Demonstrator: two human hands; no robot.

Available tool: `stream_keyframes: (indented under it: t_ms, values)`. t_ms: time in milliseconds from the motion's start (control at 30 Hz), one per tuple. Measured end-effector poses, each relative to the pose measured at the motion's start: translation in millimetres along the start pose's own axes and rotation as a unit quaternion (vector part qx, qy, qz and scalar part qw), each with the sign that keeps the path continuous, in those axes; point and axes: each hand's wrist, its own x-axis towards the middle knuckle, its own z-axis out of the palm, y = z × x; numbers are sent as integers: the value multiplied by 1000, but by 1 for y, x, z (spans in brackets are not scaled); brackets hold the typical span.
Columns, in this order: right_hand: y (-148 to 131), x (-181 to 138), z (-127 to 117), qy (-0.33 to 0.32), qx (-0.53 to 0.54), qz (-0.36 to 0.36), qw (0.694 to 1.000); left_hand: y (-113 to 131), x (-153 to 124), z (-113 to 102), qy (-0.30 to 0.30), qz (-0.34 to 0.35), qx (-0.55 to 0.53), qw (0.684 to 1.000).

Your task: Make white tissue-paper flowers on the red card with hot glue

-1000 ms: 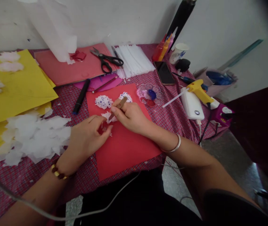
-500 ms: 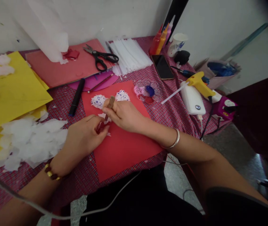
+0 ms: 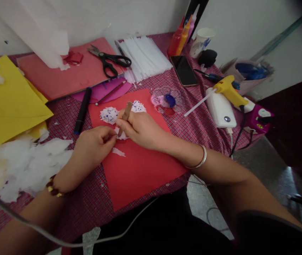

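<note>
A red sheet of paper [image 3: 142, 170] lies in front of me, bearing two blue-speckled white paper clusters [image 3: 109, 115] near its top. Gripped in my right hand [image 3: 142, 129] is a flat brown wooden stick [image 3: 127, 110], its lower end against a small white paper patch [image 3: 121, 134]. Beside that end, my left hand [image 3: 95, 143] has thumb and forefinger pinched together at the patch's left edge; what they hold, if anything, is too small to name. A torn white scrap [image 3: 118, 152] rests on the red sheet just below the fingers.
Torn white paper [image 3: 31, 163] is heaped at left by yellow sheets [image 3: 10, 106]. Behind are a black marker [image 3: 83, 111], scissors [image 3: 109, 60] and white glue sticks [image 3: 144, 58]. A paint palette [image 3: 168, 101], phone [image 3: 184, 71] and yellow glue gun [image 3: 227, 90] stand right. A cable [image 3: 68, 244] crosses in front.
My left fingers have drawn closer together into a pinch, uncovering the torn scrap below. The stick leans more to the right in my right hand. The whole view has shifted slightly.
</note>
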Motion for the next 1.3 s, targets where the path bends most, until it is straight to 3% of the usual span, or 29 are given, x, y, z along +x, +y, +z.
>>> stream_keyframes:
  t_ms: [100,233,333,467,633,767,1000,1300]
  values:
    - [3,-5,0,28,20,-33,999,-1,4,-1,-18,-6,-25,1000]
    - [9,-10,0,145,74,-63,985,-1,7,-3,-22,-28,-52,998]
    - [14,-12,2,185,137,-87,969,-4,4,-8,-15,-48,-136,989]
    - [24,-13,8,167,218,-101,956,-8,-14,-18,44,-78,-280,956]
    - [30,-14,11,132,279,-91,947,-2,-37,-19,15,7,-77,997]
    - [28,-15,10,124,270,-105,949,3,-37,-10,-45,59,-2,997]
    - [26,-20,9,130,237,-115,956,-1,-29,-5,-77,13,-70,994]
    - [23,-21,8,131,196,-152,960,2,-24,-10,1,-34,-99,994]
